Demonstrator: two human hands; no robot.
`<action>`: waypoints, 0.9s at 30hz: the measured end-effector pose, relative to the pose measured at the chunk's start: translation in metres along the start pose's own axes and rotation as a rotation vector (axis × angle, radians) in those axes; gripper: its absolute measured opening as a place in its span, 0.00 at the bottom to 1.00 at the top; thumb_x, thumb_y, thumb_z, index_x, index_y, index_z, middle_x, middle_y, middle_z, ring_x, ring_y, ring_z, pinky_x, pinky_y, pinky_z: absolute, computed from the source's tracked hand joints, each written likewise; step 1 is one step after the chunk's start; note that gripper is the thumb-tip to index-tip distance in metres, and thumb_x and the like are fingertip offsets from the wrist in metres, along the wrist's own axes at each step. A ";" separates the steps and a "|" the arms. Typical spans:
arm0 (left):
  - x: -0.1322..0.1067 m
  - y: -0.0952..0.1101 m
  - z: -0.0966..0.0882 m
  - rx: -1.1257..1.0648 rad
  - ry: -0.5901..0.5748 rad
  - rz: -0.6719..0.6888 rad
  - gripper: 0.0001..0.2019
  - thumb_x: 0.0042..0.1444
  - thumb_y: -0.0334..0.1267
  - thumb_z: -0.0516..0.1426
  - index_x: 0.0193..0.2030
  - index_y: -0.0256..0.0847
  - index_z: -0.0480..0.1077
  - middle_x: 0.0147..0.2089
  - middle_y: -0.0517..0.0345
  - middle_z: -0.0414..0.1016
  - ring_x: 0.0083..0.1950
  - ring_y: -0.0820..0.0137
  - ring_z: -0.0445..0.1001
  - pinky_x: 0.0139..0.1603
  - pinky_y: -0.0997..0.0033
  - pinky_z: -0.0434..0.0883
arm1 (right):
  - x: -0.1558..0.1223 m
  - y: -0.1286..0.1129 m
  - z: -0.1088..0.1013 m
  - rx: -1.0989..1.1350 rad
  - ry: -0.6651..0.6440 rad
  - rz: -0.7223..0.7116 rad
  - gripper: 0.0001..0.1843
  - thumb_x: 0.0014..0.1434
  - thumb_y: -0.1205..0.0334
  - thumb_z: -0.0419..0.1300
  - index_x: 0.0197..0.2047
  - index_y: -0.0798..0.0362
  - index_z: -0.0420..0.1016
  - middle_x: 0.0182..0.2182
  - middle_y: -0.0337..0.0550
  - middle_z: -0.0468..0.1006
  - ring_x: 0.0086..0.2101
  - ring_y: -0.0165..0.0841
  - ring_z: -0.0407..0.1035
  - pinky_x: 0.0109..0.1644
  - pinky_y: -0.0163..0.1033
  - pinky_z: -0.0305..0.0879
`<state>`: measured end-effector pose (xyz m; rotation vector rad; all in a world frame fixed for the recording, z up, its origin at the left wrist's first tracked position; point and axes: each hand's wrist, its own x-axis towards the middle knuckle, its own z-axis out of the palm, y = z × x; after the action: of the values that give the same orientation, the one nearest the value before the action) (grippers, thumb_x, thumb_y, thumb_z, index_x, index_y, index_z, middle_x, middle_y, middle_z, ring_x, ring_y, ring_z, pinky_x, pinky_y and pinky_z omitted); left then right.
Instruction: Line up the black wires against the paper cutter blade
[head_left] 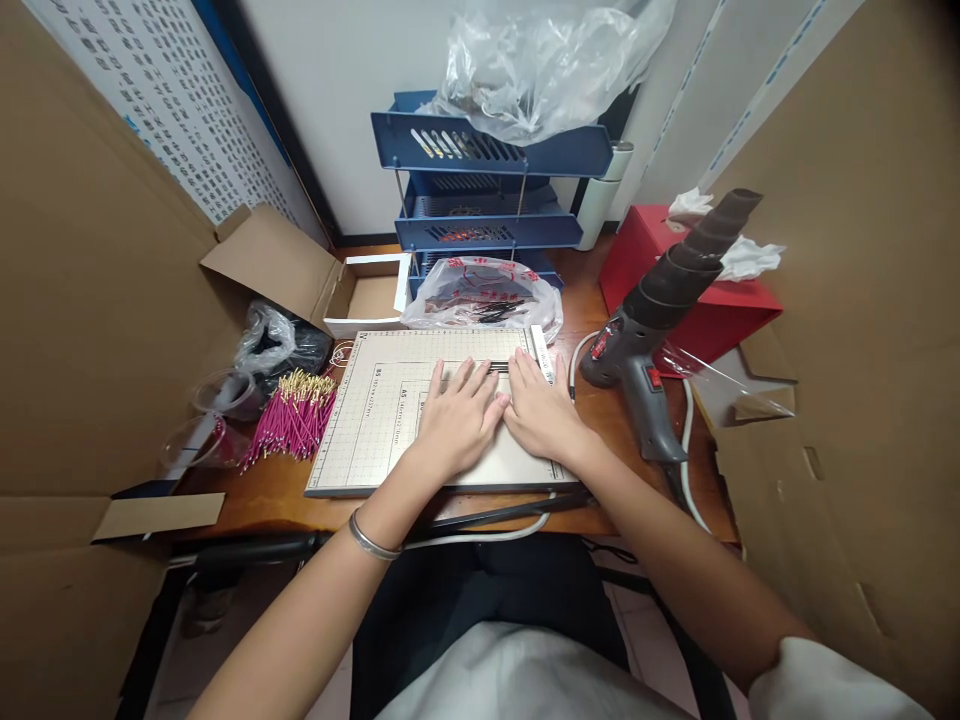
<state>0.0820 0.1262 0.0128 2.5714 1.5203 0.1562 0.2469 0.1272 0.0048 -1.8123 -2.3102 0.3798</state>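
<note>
Head view: dark strips (498, 367) lie between fingers (480, 378).

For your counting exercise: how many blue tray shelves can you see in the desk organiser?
3: the top shelf under a plastic bag, the middle shelf below it, and the bottom shelf mostly hidden behind another bag.

Matt gridded cutting mat (360, 420), glossy wooden desk (277, 495), crinkled clear plastic bag (540, 60), brown cardboard box (277, 255)
</note>
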 end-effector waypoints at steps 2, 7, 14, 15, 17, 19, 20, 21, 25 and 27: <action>0.000 0.002 -0.001 -0.008 0.001 0.004 0.33 0.80 0.52 0.35 0.81 0.38 0.59 0.83 0.53 0.55 0.86 0.55 0.49 0.87 0.35 0.38 | 0.000 0.001 0.001 -0.003 0.008 -0.014 0.40 0.69 0.59 0.46 0.78 0.72 0.54 0.79 0.71 0.50 0.80 0.56 0.46 0.81 0.76 0.27; -0.004 0.006 0.000 -0.006 0.015 -0.018 0.34 0.79 0.54 0.36 0.81 0.38 0.59 0.84 0.52 0.53 0.86 0.54 0.50 0.86 0.34 0.42 | 0.000 0.000 0.004 -0.030 0.012 -0.022 0.40 0.71 0.58 0.44 0.78 0.76 0.53 0.79 0.74 0.49 0.80 0.58 0.45 0.81 0.75 0.27; 0.010 -0.005 -0.004 -0.029 0.187 -0.057 0.21 0.76 0.38 0.49 0.69 0.42 0.74 0.77 0.53 0.69 0.80 0.52 0.62 0.85 0.33 0.47 | 0.000 -0.009 0.002 -0.165 -0.044 0.050 0.41 0.76 0.53 0.42 0.80 0.76 0.47 0.80 0.69 0.44 0.81 0.53 0.42 0.82 0.71 0.28; 0.015 -0.007 -0.006 -0.031 0.197 -0.060 0.19 0.74 0.35 0.51 0.65 0.42 0.77 0.76 0.53 0.71 0.79 0.51 0.64 0.85 0.33 0.48 | 0.000 -0.010 0.002 -0.178 -0.051 0.061 0.41 0.77 0.52 0.41 0.80 0.75 0.46 0.81 0.68 0.44 0.81 0.51 0.42 0.83 0.70 0.28; 0.024 -0.012 -0.009 -0.039 0.193 -0.050 0.16 0.72 0.32 0.53 0.58 0.42 0.79 0.74 0.54 0.73 0.78 0.51 0.66 0.84 0.33 0.50 | 0.000 -0.011 0.001 -0.202 -0.064 0.069 0.41 0.78 0.51 0.40 0.81 0.73 0.45 0.81 0.66 0.42 0.81 0.49 0.41 0.83 0.69 0.28; 0.030 -0.017 -0.010 -0.050 0.181 -0.034 0.13 0.72 0.32 0.55 0.54 0.42 0.80 0.72 0.54 0.76 0.77 0.50 0.68 0.84 0.33 0.51 | 0.000 -0.011 0.000 -0.215 -0.074 0.069 0.41 0.78 0.50 0.40 0.81 0.73 0.44 0.81 0.65 0.42 0.81 0.49 0.41 0.83 0.69 0.28; 0.033 -0.018 -0.010 -0.054 0.180 -0.027 0.12 0.72 0.32 0.55 0.53 0.42 0.81 0.71 0.54 0.77 0.77 0.50 0.68 0.83 0.33 0.51 | 0.000 -0.011 0.000 -0.218 -0.075 0.070 0.41 0.78 0.50 0.39 0.81 0.73 0.44 0.81 0.65 0.42 0.81 0.49 0.40 0.83 0.69 0.28; 0.035 -0.019 -0.010 -0.056 0.183 -0.021 0.11 0.71 0.32 0.56 0.51 0.42 0.81 0.70 0.54 0.77 0.76 0.50 0.69 0.83 0.34 0.52 | 0.000 -0.011 0.000 -0.220 -0.076 0.070 0.41 0.78 0.50 0.39 0.81 0.73 0.45 0.81 0.65 0.41 0.81 0.49 0.40 0.83 0.69 0.28; 0.038 -0.023 -0.008 -0.060 0.215 0.009 0.11 0.71 0.32 0.56 0.45 0.42 0.81 0.68 0.54 0.79 0.75 0.52 0.70 0.84 0.37 0.52 | 0.000 -0.011 -0.001 -0.226 -0.084 0.071 0.41 0.78 0.49 0.39 0.81 0.73 0.44 0.81 0.65 0.41 0.81 0.48 0.40 0.83 0.68 0.29; 0.039 -0.024 -0.007 -0.080 0.223 0.016 0.11 0.71 0.31 0.56 0.44 0.42 0.81 0.68 0.53 0.80 0.74 0.53 0.71 0.84 0.39 0.53 | 0.000 -0.011 -0.002 -0.229 -0.090 0.071 0.41 0.78 0.49 0.39 0.81 0.72 0.44 0.81 0.64 0.41 0.81 0.48 0.40 0.83 0.68 0.29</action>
<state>0.0784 0.1722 0.0160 2.5745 1.5294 0.5100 0.2369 0.1249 0.0099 -2.0251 -2.4427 0.2179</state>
